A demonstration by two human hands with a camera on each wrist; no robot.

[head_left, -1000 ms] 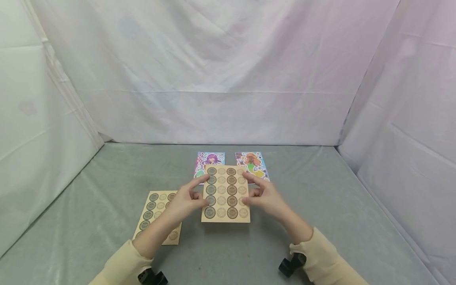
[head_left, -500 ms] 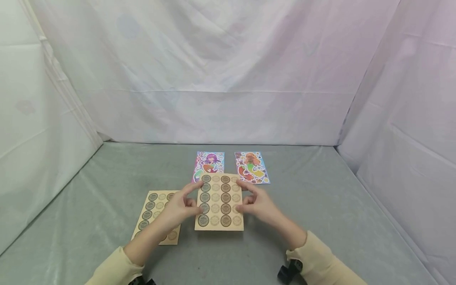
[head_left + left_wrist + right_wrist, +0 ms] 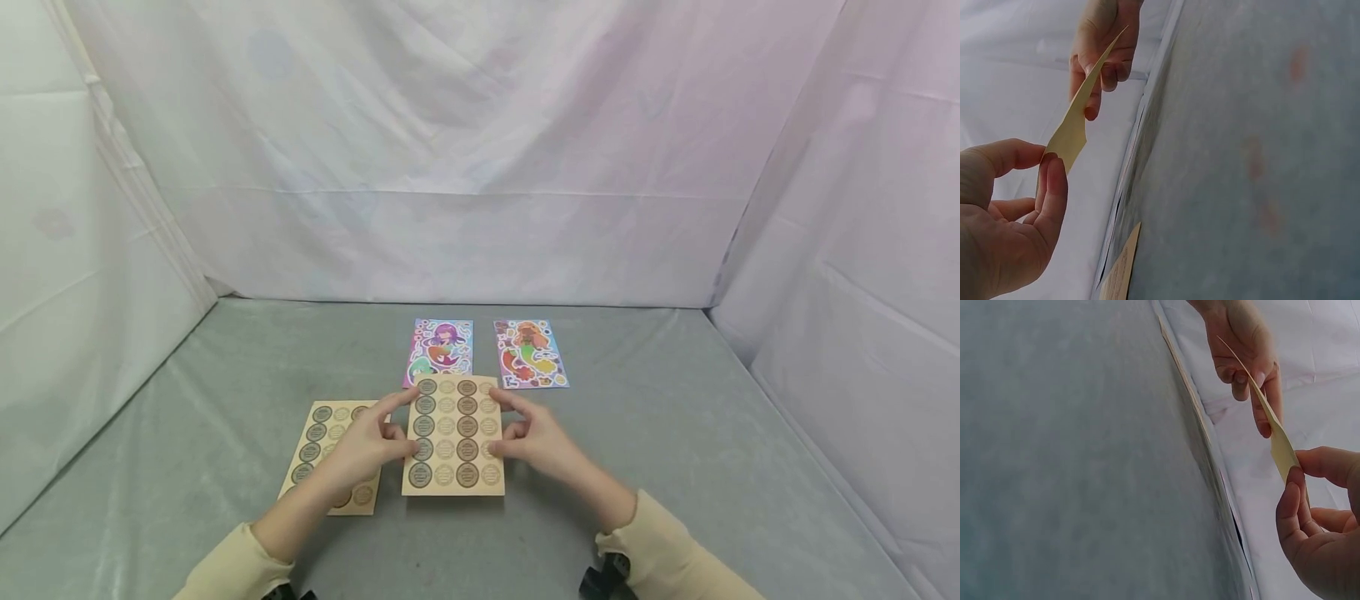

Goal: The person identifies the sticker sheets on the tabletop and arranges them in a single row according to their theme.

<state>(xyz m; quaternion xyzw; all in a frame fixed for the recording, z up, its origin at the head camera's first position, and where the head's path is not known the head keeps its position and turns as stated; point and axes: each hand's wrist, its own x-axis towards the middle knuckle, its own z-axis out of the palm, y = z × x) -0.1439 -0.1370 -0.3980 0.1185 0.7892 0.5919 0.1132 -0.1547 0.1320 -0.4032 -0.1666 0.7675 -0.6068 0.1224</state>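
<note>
A tan sticker sheet (image 3: 456,433) with rows of round dark and light labels is held up above the table, facing the head camera. My left hand (image 3: 367,442) pinches its left edge between thumb and fingers. On the opposite edge, my right hand (image 3: 536,437) grips it the same way. Both wrist views show the held sheet (image 3: 1069,137) edge-on and slightly bent, raised off the grey surface. A second tan sticker sheet (image 3: 307,450) of the same kind lies flat to the left, partly covered by my left hand and forearm.
Behind the held sheet lie two colourful mermaid sticker sheets, the purple-haired one (image 3: 444,346) on the left and the orange-haired one (image 3: 531,354) on the right. A grey cloth covers the table (image 3: 675,433). White curtains (image 3: 480,150) close off the back and both sides.
Both hands have brought the held sheet toward the body and a little left. More of the two mermaid sheets shows now. The sheet lying at the left has stayed put.
</note>
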